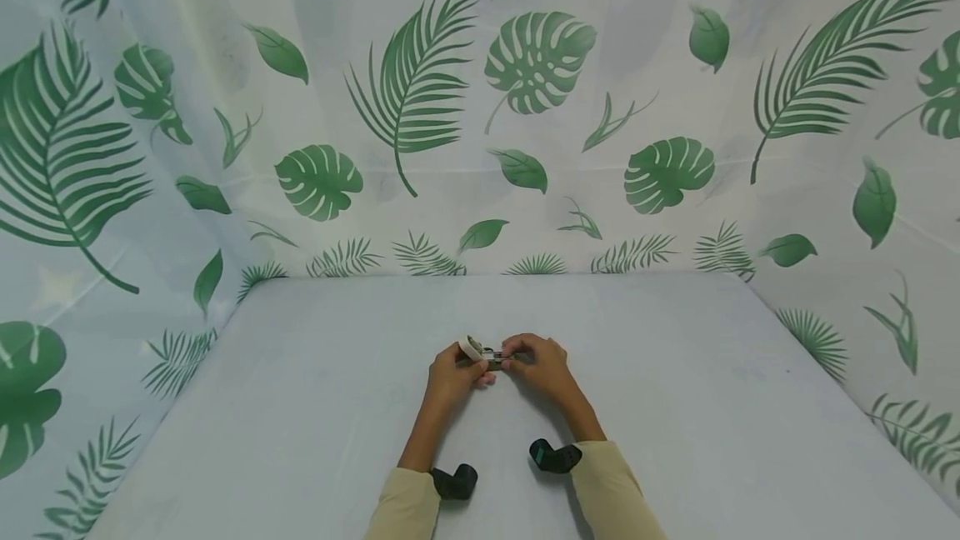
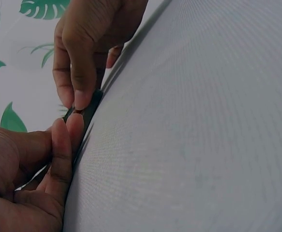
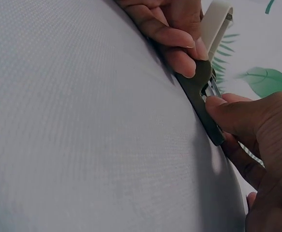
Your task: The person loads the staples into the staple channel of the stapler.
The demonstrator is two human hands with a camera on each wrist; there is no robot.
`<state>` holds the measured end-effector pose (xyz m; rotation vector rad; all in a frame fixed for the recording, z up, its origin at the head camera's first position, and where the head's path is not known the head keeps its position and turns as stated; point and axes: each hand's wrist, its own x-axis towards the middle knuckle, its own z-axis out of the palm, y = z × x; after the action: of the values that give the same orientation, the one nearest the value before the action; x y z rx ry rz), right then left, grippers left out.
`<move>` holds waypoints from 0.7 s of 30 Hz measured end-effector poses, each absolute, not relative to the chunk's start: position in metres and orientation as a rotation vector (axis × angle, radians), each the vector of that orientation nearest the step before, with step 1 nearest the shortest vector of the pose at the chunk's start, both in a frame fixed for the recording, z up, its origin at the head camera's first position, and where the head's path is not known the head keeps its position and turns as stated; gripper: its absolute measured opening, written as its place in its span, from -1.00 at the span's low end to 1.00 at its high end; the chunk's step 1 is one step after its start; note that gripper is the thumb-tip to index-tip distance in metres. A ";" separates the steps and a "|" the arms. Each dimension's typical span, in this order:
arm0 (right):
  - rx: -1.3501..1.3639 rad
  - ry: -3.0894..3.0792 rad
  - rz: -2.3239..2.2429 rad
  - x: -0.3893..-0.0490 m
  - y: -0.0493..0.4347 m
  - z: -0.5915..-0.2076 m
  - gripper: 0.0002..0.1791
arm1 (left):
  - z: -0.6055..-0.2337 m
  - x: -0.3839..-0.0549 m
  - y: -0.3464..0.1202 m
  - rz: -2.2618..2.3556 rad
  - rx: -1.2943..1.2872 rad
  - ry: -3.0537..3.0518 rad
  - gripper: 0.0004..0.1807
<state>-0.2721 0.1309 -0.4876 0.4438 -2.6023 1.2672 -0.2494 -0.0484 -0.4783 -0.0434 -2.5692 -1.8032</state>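
Note:
Both hands are on a small stapler, which lies low over the table with its cream cover (image 1: pixel 471 348) swung up at the left. Its dark base (image 3: pixel 202 76) and a strip of metal track (image 1: pixel 493 356) show between the hands. My left hand (image 1: pixel 452 377) grips the end by the raised cover, fingertips along the base's side. From the right, my right hand (image 1: pixel 543 365) pinches the other end, its thumb (image 3: pixel 218 108) on the metal track and fingers beneath. What lies under that thumb is hidden.
A white-covered table (image 1: pixel 315 407) spreads around the hands. Behind it and at both sides hangs a white curtain (image 1: pixel 570 215) printed with green leaves. Black wrist cameras (image 1: pixel 555 457) sit at the cuffs of the beige sleeves (image 1: pixel 611 486).

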 end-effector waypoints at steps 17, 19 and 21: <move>0.304 -2.609 1.369 -0.270 0.137 -0.490 -0.73 | -0.477 -0.247 -0.051 -2.213 -0.142 -2.311 -0.59; 0.301 -2.606 1.356 -0.270 0.137 -0.491 -0.77 | -0.477 -0.246 -0.050 -2.185 -0.131 -2.314 -0.64; 0.287 -2.614 1.353 -0.270 0.137 -0.492 -0.80 | -0.478 -0.245 -0.049 -2.121 -0.121 -2.341 -0.69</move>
<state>-0.2698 0.1369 -0.4916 0.2871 -2.6145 1.3531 -0.2454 -0.0491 -0.4775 -0.1206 -2.3410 -2.1206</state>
